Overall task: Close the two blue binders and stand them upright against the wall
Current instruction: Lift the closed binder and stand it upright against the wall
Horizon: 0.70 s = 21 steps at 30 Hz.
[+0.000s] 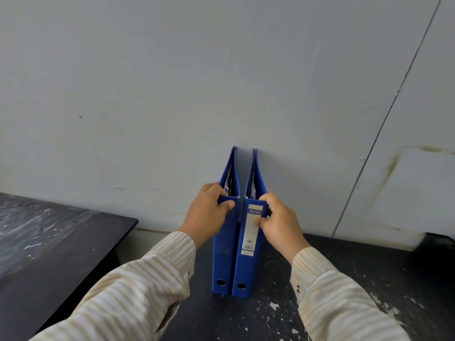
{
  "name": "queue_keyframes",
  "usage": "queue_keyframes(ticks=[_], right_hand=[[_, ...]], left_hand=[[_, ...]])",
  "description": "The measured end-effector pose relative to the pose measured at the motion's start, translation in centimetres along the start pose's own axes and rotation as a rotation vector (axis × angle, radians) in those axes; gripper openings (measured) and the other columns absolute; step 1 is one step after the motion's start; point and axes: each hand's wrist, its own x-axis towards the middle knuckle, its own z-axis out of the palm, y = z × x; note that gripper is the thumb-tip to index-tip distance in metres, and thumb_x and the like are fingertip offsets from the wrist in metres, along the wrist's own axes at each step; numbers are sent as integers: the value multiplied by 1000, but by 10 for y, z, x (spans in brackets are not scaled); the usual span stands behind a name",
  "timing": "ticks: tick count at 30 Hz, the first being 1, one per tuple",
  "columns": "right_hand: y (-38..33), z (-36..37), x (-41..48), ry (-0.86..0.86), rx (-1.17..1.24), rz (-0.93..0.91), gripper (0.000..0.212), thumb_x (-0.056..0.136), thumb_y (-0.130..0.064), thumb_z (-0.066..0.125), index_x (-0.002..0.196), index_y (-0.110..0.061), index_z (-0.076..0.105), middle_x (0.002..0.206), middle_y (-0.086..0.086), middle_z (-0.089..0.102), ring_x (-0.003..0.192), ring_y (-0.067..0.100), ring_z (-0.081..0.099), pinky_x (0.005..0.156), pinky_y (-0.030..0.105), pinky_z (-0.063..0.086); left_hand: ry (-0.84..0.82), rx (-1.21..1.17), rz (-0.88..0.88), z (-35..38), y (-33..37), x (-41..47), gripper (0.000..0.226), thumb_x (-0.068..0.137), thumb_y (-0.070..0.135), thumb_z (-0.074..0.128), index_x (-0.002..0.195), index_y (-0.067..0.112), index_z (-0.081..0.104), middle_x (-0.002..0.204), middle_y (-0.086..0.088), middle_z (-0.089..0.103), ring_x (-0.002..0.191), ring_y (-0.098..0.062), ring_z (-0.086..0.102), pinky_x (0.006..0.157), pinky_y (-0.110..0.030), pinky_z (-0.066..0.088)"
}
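Two blue binders stand upright side by side on a dark table, spines toward me, far edges touching the grey wall point(221, 82). The left binder point(222, 257) has a plain spine; my left hand point(208, 210) grips its top, thumb on the spine and fingers over the upper edge. The right binder point(246, 267) carries a white spine label; my right hand point(278, 222) holds its top from the right side. Both binders are closed, with paper edges showing at the top. Each spine has a finger hole near the bottom.
The dark, paint-scuffed table point(344, 279) carries the binders. A second dark table point(49, 230) stands to the left, with a gap between the two. A thin cable point(384, 124) runs diagonally down the wall on the right.
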Motion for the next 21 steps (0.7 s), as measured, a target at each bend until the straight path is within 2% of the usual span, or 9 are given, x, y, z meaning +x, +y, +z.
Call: queue_keyframes(ticks=[4,8,13,18,21], right_hand=[[-1,-1,-2,2,-3,10,21,89,-11,61,103,-19,48,102,-2,57,94,13,54,60,11,43],[-1,-1,-2,-8,-3,13,19,90,-11,60,100,-21,47,101,-1,58,92,13,54,59,13,42],[-2,1,2,-13,-19,15,18,90,-13,59,101,-21,47,101,1,60,91,13,57,59,15,44],[-6,3,2,-25,-68,11,21,89,-16,61,101,-22,45,100,1,60,90,15,60,64,21,50],[-10,4,1,8,-97,11,23,88,-22,64,100,-20,45,97,2,59,87,15,60,63,21,51]], left_hand=[[9,-4,8,0,0,0,8,91,19,60,91,12,57,117,3,52,101,-9,49,80,-21,35],[13,4,15,0,0,0,8,91,19,60,88,13,55,107,4,50,87,-12,51,68,-14,34],[14,2,24,0,-1,1,10,90,18,60,85,14,53,101,5,49,81,-11,50,64,-9,33],[12,6,27,-1,-2,1,10,90,19,60,85,15,52,105,4,49,84,-11,49,69,-15,34],[14,11,30,-1,-2,1,11,90,19,60,84,16,52,103,3,50,81,-12,50,64,-9,32]])
